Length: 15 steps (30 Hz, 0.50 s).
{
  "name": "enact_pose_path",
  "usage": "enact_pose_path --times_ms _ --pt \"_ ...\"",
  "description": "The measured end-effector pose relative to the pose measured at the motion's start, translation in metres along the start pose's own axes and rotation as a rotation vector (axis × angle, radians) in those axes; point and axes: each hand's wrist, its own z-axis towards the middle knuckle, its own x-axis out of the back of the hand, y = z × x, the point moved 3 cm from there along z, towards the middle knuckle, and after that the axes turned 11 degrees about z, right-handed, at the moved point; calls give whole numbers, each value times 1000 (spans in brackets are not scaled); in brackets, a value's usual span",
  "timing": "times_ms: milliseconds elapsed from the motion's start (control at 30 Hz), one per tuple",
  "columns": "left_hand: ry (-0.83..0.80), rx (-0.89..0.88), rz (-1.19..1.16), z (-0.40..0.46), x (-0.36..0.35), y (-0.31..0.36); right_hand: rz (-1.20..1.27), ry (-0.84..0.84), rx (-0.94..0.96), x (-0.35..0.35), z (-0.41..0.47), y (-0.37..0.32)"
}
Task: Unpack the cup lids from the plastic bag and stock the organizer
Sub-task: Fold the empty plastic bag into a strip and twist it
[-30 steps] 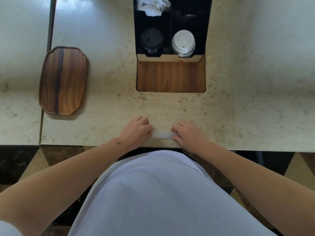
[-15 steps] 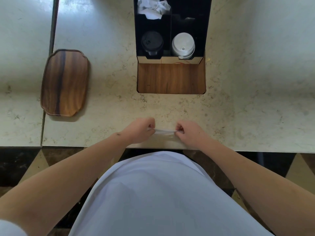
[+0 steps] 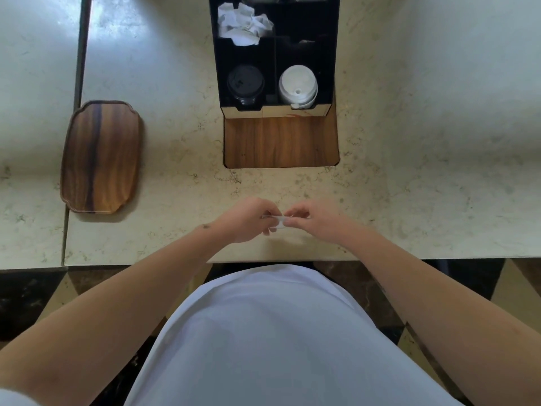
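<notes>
My left hand [image 3: 248,219] and my right hand [image 3: 314,222] meet just above the counter's near edge, both pinching a small folded clear plastic bag [image 3: 278,221] between fingertips. Most of the bag is hidden by my fingers. Farther back stands the black organizer [image 3: 335,54] on its wooden base. Its front left compartment holds a stack of black cup lids [image 3: 245,83], its front right one a stack of white cup lids [image 3: 298,85]. Crumpled white paper [image 3: 243,24] fills the back left compartment.
A wooden tray [image 3: 101,158] lies on the marble counter [image 3: 424,171] to the left, beside a seam between two counter slabs. The organizer's wooden base [image 3: 281,142] juts toward me. My white shirt and a dark patterned floor fill the bottom.
The bag went from a flat strip pressed on the counter to a smaller folded piece. My hands lifted slightly and came closer together, fingertips nearly touching.
</notes>
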Motion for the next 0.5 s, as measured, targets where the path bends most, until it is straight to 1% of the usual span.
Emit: enact_pose_path --times_ms 67,133,233,400,500 --pt "-6 -11 20 6 0 17 -36 -42 13 3 -3 -2" --pt "10 -21 33 11 0 33 -23 -53 -6 11 -9 1" --pt "3 -39 -19 21 2 54 98 -27 -37 35 -27 16" --pt "-101 -72 -67 41 -3 79 220 4 -109 67 -64 53" --pt "-134 -70 -136 50 -6 87 319 47 -196 82 -89 79"
